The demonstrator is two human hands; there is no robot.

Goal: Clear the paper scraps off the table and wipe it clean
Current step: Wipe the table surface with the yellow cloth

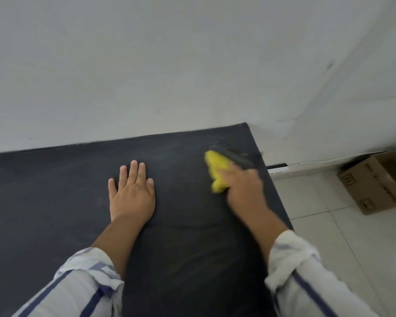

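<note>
Closest to me are the two rolled striped sleeves, the left sleeve at 7 o'clock and the right sleeve at 5 o'clock, both forearms reaching out over the black counter. I see no paper scraps anywhere on the stretch of it that shows, so my guess is that the clearing is done and the wiping is the step in hand.

Further out, the left hand lies palm down on the counter with its fingers straight and slightly spread, holding nothing and pointing to 12 o'clock. At its 3 o'clock, a little apart, the right hand is blurred. As far as the blur allows, its fingers are closed over a bunched yellow cloth and press it onto the surface.

The cloth sticks out from that hand toward 11 o'clock, its long axis running roughly from 12 to 6, near the counter's right edge and just short of the far right corner. The broad run of counter lies from the cloth toward 9 o'clock, so the right hand is the one placed to sweep it, and the resting left hand sits in that path.

Beyond the edge, at 3 o'clock, a cardboard box stands on the pale tiled floor against the white wall.
</note>
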